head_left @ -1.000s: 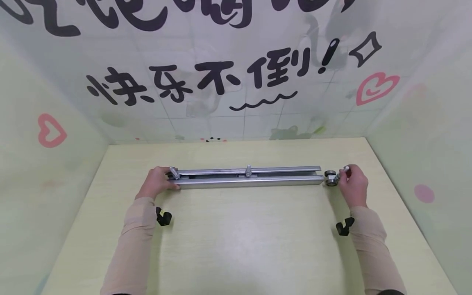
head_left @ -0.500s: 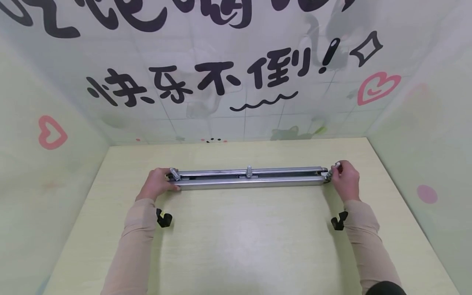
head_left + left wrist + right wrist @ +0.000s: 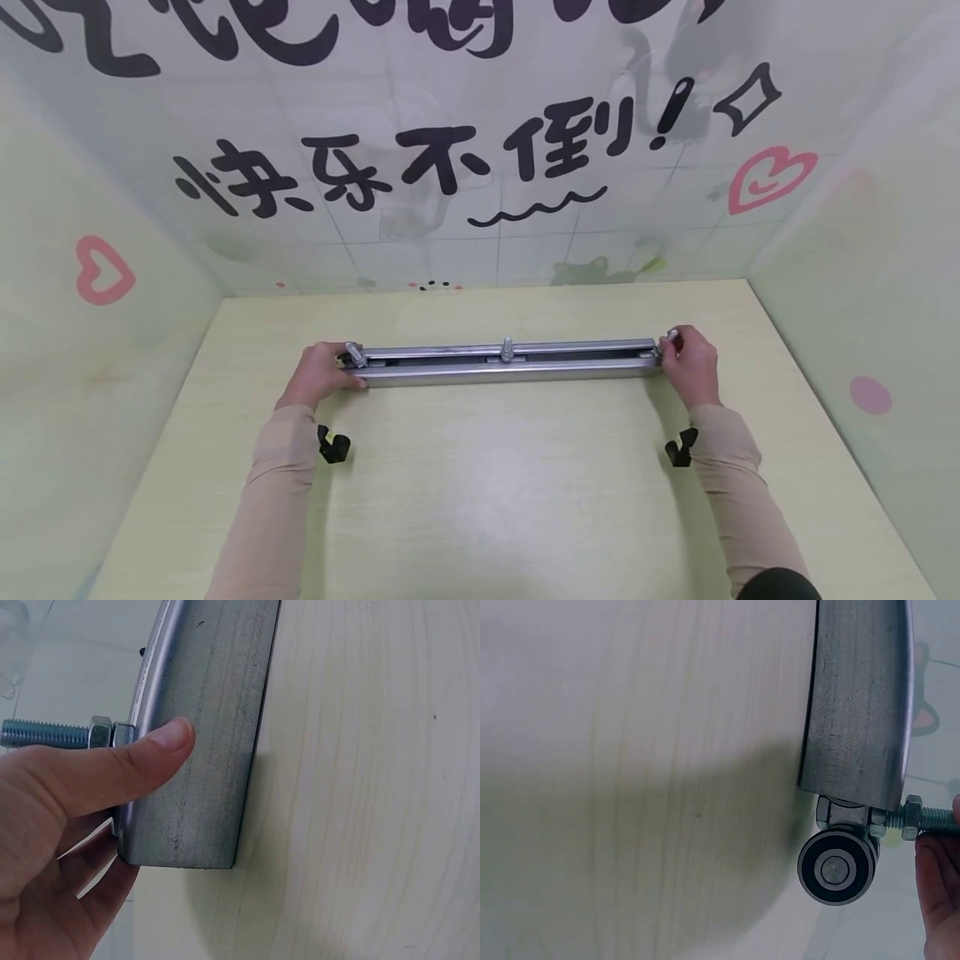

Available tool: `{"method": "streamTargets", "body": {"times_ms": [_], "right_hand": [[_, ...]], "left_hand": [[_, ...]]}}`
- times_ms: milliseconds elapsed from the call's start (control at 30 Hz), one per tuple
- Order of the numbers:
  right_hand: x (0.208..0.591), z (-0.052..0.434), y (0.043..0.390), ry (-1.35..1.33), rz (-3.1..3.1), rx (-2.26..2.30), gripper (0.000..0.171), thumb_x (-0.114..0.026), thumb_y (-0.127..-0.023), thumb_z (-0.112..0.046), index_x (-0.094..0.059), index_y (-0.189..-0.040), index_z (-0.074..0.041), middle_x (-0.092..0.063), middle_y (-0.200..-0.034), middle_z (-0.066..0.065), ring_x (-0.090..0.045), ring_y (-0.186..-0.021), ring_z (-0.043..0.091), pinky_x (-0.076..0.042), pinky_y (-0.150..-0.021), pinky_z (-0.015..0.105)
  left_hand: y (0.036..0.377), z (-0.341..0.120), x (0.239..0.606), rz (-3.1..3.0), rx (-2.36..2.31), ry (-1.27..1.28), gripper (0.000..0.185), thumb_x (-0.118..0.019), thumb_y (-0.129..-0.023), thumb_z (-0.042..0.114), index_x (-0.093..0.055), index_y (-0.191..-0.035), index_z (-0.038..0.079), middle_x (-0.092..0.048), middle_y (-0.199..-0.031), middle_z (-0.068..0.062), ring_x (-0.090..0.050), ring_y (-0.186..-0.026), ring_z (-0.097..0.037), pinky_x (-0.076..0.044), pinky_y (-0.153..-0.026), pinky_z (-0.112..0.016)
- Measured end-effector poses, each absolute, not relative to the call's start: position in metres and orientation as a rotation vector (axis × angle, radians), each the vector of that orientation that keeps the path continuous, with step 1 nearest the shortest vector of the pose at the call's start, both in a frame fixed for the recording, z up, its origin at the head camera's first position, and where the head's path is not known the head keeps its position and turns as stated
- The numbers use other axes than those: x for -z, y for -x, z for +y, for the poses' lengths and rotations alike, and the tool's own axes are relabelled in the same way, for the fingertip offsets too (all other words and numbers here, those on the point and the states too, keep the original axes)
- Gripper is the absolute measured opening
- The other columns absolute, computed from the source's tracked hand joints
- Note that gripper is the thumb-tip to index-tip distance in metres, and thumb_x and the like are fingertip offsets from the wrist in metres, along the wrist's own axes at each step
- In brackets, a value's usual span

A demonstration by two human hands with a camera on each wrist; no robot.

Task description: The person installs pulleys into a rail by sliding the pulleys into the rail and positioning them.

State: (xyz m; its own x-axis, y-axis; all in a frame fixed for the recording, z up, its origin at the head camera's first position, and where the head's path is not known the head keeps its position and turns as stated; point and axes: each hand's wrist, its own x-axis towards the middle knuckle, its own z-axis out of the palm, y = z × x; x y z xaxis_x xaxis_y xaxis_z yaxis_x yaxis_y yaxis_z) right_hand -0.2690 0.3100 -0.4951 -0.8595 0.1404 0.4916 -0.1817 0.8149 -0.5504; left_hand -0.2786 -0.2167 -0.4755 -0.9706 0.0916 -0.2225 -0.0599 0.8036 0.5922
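Note:
A long grey metal rail (image 3: 506,361) lies across the pale wooden table (image 3: 495,483). My left hand (image 3: 321,375) grips its left end, thumb (image 3: 127,761) pressed on the rail's side (image 3: 206,750) beside a threaded bolt (image 3: 45,733). My right hand (image 3: 688,362) is at the right end and pinches the bolt (image 3: 930,819) of a black roller wheel (image 3: 837,868), which sits half inside the rail's open end (image 3: 859,705). A second bolt (image 3: 507,347) stands up at mid rail.
Pale green walls with black lettering and pink hearts (image 3: 771,177) close in the table on three sides. Black wrist-camera straps (image 3: 333,444) hang under both sleeves. The table's front half holds only my forearms.
My right hand moved left and brought the roller wheel from beyond the rail's right end into the end of the rail. The left hand stayed put.

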Motion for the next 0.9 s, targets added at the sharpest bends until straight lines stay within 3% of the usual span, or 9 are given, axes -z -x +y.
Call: {"method": "streamTargets", "body": {"times_ms": [500, 900], "right_hand": [[0.494, 0.3104, 0.2708, 0.011, -2.499, -0.841, 0.012, -0.059, -0.081, 0.004, -0.054, -0.088, 0.012, -0.059, -0.077, 0.026, -0.057, -0.066, 0.035, -0.049, -0.057, 0.043], [0.4866, 0.3141, 0.2726, -0.095, -2.562, -0.799, 0.012, -0.056, -0.085, 0.001, -0.057, -0.087, 0.013, -0.059, -0.071, 0.025, -0.055, -0.059, 0.03, -0.046, -0.05, 0.037]], "left_hand": [[0.2779, -0.2157, 0.4734, 2.745, -0.924, -0.01, 0.066, -0.08, -0.065, 0.01, -0.052, -0.124, -0.003, -0.049, -0.125, -0.029, -0.042, -0.115, -0.04, -0.033, -0.1, -0.052], [0.278, -0.2149, 0.473, 2.75, -0.915, -0.02, 0.066, -0.08, -0.065, 0.01, -0.052, -0.123, -0.004, -0.051, -0.122, -0.028, -0.044, -0.112, -0.038, -0.034, -0.099, -0.051]]}}
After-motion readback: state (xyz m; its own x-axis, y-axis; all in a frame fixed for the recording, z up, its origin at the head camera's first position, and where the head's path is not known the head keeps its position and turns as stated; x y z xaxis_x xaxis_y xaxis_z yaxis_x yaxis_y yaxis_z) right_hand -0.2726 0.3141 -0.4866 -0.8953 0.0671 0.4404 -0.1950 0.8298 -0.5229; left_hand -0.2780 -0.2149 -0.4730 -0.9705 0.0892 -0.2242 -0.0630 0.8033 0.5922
